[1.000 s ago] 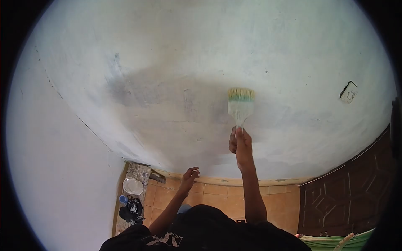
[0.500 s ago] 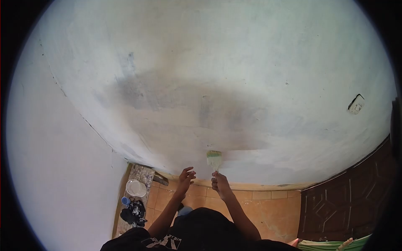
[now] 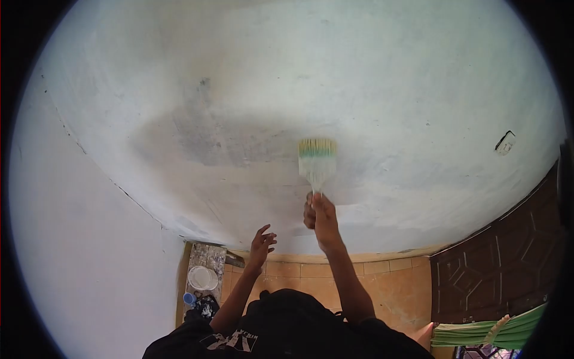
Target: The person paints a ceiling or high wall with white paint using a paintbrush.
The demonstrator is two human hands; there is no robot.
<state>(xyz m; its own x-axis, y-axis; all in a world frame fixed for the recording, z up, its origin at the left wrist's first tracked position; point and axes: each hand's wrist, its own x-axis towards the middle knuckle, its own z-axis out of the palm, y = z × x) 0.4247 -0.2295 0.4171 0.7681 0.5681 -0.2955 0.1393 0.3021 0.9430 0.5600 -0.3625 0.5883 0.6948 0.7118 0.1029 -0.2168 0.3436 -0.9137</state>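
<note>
Gripping the handle of a wide flat paintbrush (image 3: 316,160) with pale, green-tinged bristles, right hand (image 3: 319,216) has fingers wrapped tight; bristles touch the patchy grey-white plastered wall (image 3: 371,78). Left hand (image 3: 262,242) hovers near the wall, fingers loosely spread, holding nothing.

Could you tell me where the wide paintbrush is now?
In the head view, the wide pale-bristled paintbrush sits centre frame against the white wall, gripped from below by the right hand.
</note>
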